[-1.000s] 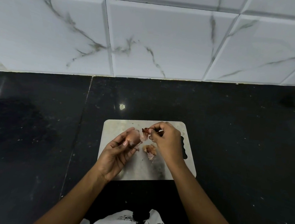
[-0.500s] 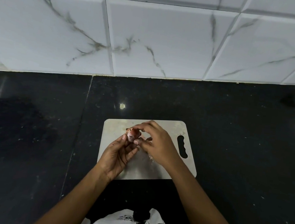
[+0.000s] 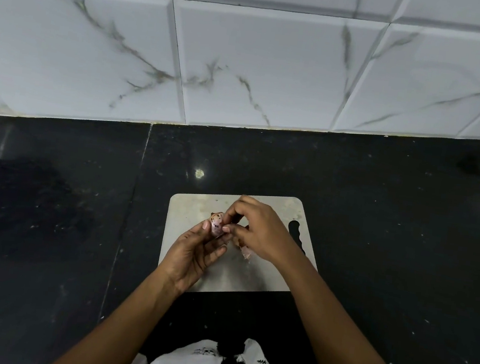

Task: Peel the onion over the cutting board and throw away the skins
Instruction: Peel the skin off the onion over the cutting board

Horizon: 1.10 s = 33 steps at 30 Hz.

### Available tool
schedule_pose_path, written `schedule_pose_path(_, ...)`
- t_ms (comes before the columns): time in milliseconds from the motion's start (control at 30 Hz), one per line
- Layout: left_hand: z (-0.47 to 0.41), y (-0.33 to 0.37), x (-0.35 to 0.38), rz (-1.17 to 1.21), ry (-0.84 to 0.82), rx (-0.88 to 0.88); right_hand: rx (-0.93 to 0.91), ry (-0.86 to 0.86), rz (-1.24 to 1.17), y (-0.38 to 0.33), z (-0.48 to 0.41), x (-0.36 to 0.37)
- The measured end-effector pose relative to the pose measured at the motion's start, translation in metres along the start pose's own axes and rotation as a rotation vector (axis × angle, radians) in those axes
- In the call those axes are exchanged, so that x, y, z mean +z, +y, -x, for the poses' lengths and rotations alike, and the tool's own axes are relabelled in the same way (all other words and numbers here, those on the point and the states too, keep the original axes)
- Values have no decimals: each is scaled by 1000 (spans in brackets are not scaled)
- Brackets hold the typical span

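right hand (image 3: 259, 235) shifted onto onion (image 3: 216, 223) | both hands pinch it; left hand (image 3: 194, 254) | one skin (image 3: 245, 253)

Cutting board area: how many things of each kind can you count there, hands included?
Hands: 2, left hand and right hand
Onions: 1, the onion in the left grip
Loose skin pieces showing: 1, skin piece
Boards: 1, cutting board
Total: 5
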<state>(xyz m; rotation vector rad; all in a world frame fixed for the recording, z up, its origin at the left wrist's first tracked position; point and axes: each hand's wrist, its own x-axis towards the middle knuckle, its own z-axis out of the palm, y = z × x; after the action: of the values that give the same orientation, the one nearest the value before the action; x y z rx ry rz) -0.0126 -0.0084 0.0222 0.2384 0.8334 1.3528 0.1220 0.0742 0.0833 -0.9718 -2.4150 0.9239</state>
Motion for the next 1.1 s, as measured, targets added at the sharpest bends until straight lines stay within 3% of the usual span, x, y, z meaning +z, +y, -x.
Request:
schedule_pose_path(333, 1, 3, 7, 68, 103, -18, 53, -108, 39, 5, 12, -3)
schedule_pose_path(533, -2, 2, 0, 120, 172, -81, 192, 78, -57, 15, 17, -6)
schedule_pose_path(600, -2, 2, 1, 106, 185, -94, 212, 46, 4, 18, 17, -3)
schedule_pose_path(733, -4, 4, 7, 65, 204, -71, 161, -128, 194, 22, 18, 4)
schedule_pose_path(900, -6, 5, 10, -8, 252, -61, 121, 125, 90, 17, 17, 9)
schedule_pose_path(1000, -4, 3, 14, -136, 255, -38, 1, 59, -76, 8, 15, 10)
schedule_pose_path(1100, 0, 3, 17, -182, 228, -4, -30, 84, -57, 8, 13, 15)
